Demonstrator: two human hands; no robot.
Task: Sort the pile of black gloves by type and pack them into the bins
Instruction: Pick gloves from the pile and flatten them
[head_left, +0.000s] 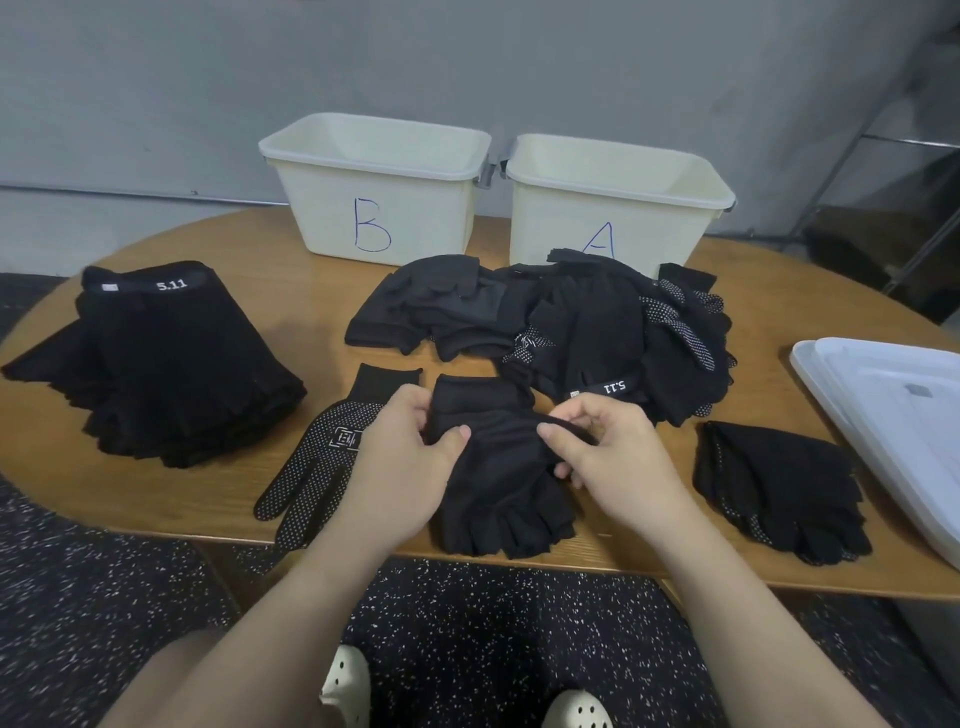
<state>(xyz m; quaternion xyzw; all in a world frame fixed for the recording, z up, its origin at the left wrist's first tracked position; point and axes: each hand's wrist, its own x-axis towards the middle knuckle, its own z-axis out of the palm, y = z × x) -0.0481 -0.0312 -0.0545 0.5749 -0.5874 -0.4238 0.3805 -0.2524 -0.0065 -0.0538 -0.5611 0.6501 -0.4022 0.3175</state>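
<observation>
Both hands work a small stack of fingerless black gloves (498, 483) at the near edge of the wooden table (291, 332). The left hand (400, 467) pinches the stack's left side, thumb on top. The right hand (608, 457) pinches a fold of the top glove between thumb and curled fingers. A dotted glove (317, 467) lies just left, partly under the left wrist. The unsorted pile (571, 322) sits beyond, before bin A (618, 208) and bin B (374, 192). A 5.11 stack (161, 364) lies far left, and a dotted stack (779, 488) lies right.
</observation>
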